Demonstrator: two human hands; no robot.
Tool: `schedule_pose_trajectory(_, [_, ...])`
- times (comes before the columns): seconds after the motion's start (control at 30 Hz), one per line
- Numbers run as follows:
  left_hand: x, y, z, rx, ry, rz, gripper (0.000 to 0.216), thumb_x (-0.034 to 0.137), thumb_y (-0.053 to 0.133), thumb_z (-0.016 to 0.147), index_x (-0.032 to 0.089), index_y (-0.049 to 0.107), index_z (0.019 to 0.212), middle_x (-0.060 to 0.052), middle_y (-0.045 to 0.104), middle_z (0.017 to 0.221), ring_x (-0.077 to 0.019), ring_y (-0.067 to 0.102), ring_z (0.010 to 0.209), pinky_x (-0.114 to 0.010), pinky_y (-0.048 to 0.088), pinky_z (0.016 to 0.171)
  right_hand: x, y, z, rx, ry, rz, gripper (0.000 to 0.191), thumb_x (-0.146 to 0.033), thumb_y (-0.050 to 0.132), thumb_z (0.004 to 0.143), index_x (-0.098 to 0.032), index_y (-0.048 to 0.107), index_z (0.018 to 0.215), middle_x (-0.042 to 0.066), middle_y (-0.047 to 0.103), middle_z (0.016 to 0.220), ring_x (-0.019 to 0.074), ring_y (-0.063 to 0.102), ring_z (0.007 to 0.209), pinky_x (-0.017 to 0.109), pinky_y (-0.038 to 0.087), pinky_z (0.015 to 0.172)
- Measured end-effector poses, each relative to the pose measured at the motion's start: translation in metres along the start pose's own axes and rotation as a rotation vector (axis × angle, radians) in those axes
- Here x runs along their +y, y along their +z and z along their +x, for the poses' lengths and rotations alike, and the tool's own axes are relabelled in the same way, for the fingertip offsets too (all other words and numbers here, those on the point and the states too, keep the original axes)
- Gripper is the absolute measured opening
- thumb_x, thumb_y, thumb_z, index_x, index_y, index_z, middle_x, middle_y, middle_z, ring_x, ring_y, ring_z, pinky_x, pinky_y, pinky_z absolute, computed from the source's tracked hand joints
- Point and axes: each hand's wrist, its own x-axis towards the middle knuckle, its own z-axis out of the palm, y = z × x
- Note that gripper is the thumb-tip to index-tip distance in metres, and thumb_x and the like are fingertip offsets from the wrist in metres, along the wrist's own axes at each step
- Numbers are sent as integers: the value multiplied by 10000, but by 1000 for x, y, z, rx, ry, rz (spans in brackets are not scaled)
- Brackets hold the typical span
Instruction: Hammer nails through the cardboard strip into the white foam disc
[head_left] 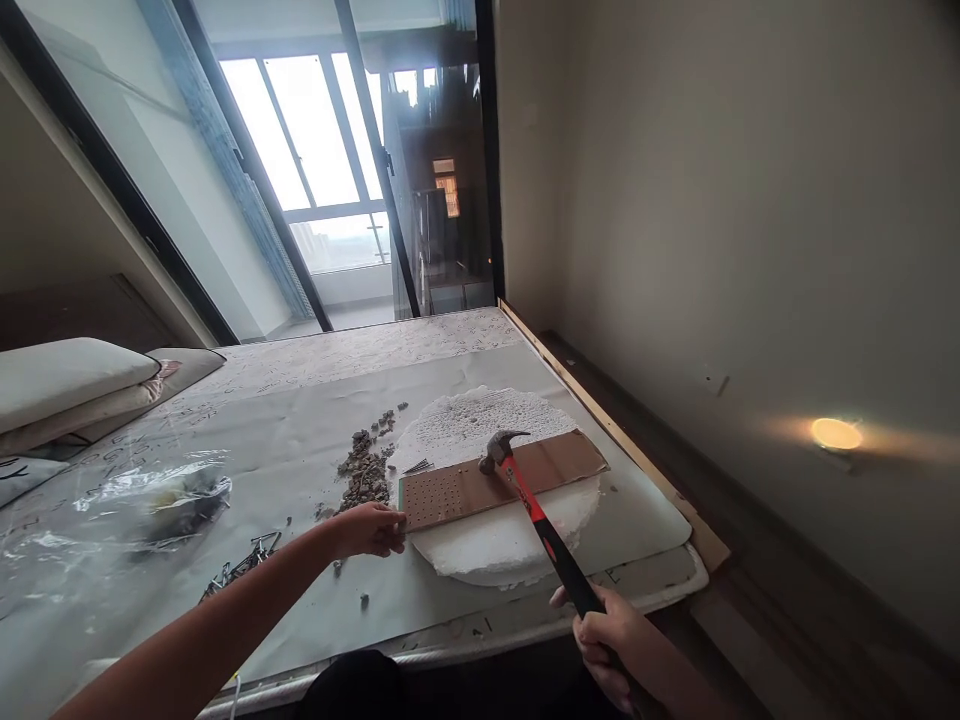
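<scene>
My right hand (611,640) is wrapped round the black lower handle of a claw hammer (540,515). The hammer has a red upper shaft, and its metal head is over the middle of a brown board (559,462). Rows of small holes or dots mark the left part of this flat strip. At the board's near left corner, my left hand (375,530) pinches the edge with curled fingers. Beneath the board is a white round slab (480,545) with a pitted surface on its far side. A few nails (417,466) lie beside the board's far left edge.
Grey rubble (365,470) is heaped left of the slab. A pile of nails (244,565) lies near my left forearm, with a clear plastic bag (161,500) farther left. Folded cushions (82,385) sit at far left. A wooden edge strip (600,410) runs along the right side.
</scene>
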Motion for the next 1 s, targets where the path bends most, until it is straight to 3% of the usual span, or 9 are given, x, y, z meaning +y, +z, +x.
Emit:
schedule_pose_trajectory(0.07, [-2,3,1,-3,12,-52,442,526,722,543,159,554,723,-35,631,707,-179,637,802,-236,452,655,6,-4,5,-14,9,10,363,-226,412,642,-186,419,1003,-118,346,493,48,284,279,180,252,255])
schedule_pose_trajectory(0.17, [-5,2,4,-6,27,1,439,545,699,564,173,544,739,-39,633,748,-175,634,797,-219,436,604,11,-8,10,-33,2,32,372,-242,412,625,-186,423,993,-116,354,496,47,289,276,180,249,244])
schedule_pose_trajectory(0.33, [4,-16,12,-7,34,460,482,639,555,658,157,567,659,-30,600,654,-111,518,524,-222,353,467,12,-9,11,-26,26,-13,408,-236,406,627,-195,419,1032,-121,357,499,49,307,274,179,258,255])
schedule_pose_trajectory(0.43, [24,-29,24,233,194,805,475,605,488,725,151,562,605,-19,560,562,-116,482,500,-244,361,498,15,-10,12,-17,10,-19,408,-238,403,629,-191,422,1034,-121,355,500,48,301,274,178,250,259])
schedule_pose_trajectory(0.5, [38,-35,38,467,344,1005,388,526,540,720,147,598,664,-31,602,642,-137,524,580,-244,370,540,17,-10,12,-13,2,-11,403,-235,400,630,-189,425,1030,-118,359,505,48,295,276,180,251,262])
schedule_pose_trajectory(0.57, [50,-39,53,552,400,1106,305,441,580,710,149,638,773,-44,643,755,-153,565,677,-234,386,584,17,-9,12,-5,5,-6,398,-235,397,635,-190,427,1029,-117,359,505,49,287,278,180,253,264])
schedule_pose_trajectory(0.77, [63,-39,83,440,441,1176,371,343,597,703,168,638,1027,-69,653,908,-168,593,770,-225,420,631,1,0,0,33,11,13,369,-215,402,637,-188,451,1001,-111,354,505,40,275,300,165,226,289])
schedule_pose_trajectory(1.0, [80,-31,76,234,548,1229,391,233,591,681,194,619,1070,-45,640,947,-142,581,775,-211,448,664,-3,-1,-3,32,13,-7,347,-207,413,648,-195,454,993,-114,347,498,43,284,308,175,234,329])
